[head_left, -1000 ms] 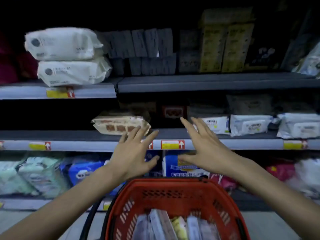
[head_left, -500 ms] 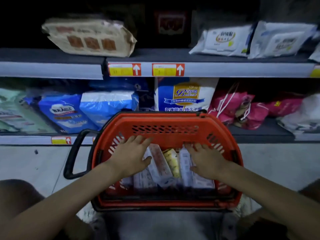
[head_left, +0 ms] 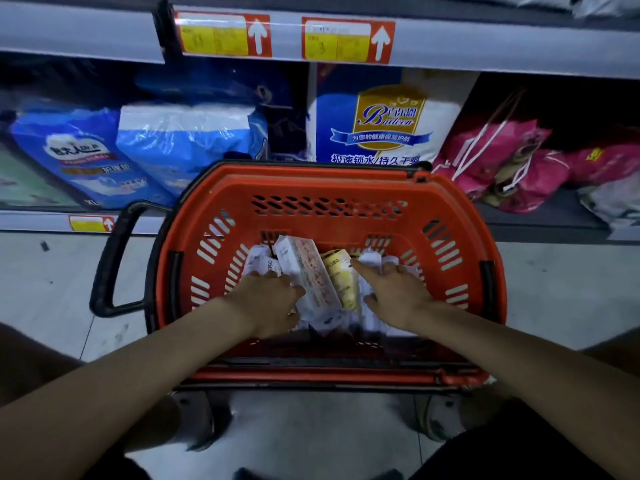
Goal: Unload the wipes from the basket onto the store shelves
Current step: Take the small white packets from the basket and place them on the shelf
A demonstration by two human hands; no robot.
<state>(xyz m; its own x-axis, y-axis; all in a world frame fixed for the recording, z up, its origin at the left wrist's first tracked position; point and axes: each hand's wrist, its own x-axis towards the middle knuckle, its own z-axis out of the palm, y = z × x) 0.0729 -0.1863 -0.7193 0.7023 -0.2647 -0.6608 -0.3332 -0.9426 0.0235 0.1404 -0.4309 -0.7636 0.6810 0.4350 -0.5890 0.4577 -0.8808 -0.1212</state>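
Both hands are down in the red basket (head_left: 329, 190), centre frame. My left hand (head_left: 272, 304) dips among the white wipes packs (head_left: 258, 261), fingers bent out of sight, so I can't tell if it has one. My right hand (head_left: 394, 297) lies spread, holding nothing, forefinger touching the yellow pack (head_left: 341, 277). I'd take one pack by its long edges, lift clear of the rim, then go for the shelf edge (head_left: 485, 53) at top.

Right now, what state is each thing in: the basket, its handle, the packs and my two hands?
Basket: upright on the floor, loaded.
Black handle: lowered, out to the left.
Wipe packs: standing on edge inside the basket.
Left hand: fingers curled among packs, grip unclear.
Right hand: open, fingers spread on packs.
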